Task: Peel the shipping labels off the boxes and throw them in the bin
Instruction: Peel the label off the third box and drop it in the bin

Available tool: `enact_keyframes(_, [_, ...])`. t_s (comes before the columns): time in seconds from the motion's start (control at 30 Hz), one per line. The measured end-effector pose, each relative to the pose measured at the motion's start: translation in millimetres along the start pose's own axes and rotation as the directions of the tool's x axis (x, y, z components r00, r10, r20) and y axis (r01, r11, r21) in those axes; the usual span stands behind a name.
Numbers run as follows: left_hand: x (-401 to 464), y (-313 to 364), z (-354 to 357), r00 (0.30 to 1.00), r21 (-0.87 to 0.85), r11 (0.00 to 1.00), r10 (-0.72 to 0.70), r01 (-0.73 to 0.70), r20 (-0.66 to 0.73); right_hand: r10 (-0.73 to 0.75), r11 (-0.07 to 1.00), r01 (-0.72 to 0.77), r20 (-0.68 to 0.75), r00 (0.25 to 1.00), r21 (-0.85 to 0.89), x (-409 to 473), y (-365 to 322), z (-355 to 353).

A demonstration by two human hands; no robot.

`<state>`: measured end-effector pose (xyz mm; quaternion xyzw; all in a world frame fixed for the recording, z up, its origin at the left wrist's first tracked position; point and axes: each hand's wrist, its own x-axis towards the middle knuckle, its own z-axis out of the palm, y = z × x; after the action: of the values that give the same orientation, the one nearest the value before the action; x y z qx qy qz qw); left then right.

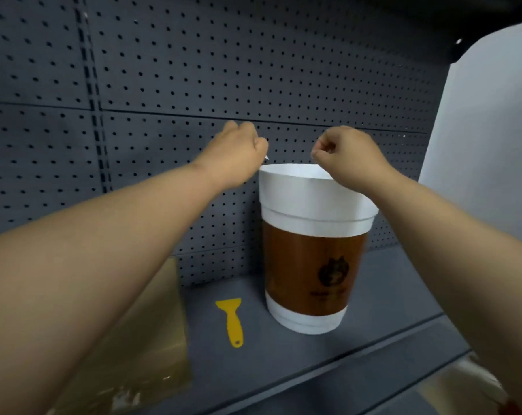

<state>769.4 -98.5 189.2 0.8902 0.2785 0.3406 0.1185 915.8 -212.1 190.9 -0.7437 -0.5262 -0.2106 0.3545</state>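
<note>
Head camera view: both bare arms reach forward over a dark grey shelf [373, 339], the left hand [238, 145] and right hand [343, 148] curled into loose fists above the open mouth of a bin [310, 250] shaped like a giant white coffee cup with a brown sleeve. A small white scrap [266, 157], possibly a label fragment, shows at the left hand's fingertips just beside the rim; whether the right hand's closed fingers hold anything cannot be told. A yellow scraper [231, 322] lies flat on the shelf left of the bin, near a tape-covered cardboard box [151, 339] at lower left. Perforated grey panels [193, 70] back the shelf.
</note>
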Motion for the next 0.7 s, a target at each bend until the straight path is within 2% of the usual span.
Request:
enact_keyframes(0.13, [38,31,22,1.000,0.008,1.000,0.013,-0.013,0.011,0.016,1.000,-0.017,0.021,1.000,0.008,19,37,-14])
enact_keyframes(0.3, [65,50,51,0.987,0.030,0.999,0.025,-0.030,0.159,0.015,1.000,-0.018,0.090,0.996,0.026,36,69,-18])
enact_keyframes(0.37, [73,52,59,0.979,0.092,0.996,0.000,-0.019,0.204,0.013,0.999,-0.017,0.122,0.992,0.038,41,78,-18])
enact_keyframes(0.43, [79,52,64,0.975,0.160,0.987,-0.007,-0.029,0.220,0.005,0.999,-0.013,0.152,0.988,0.048,45,85,-18])
enact_keyframes(0.7, [87,51,69,0.977,0.218,0.975,-0.019,-0.029,0.212,-0.032,0.996,0.014,0.212,0.977,0.084,59,101,-11])
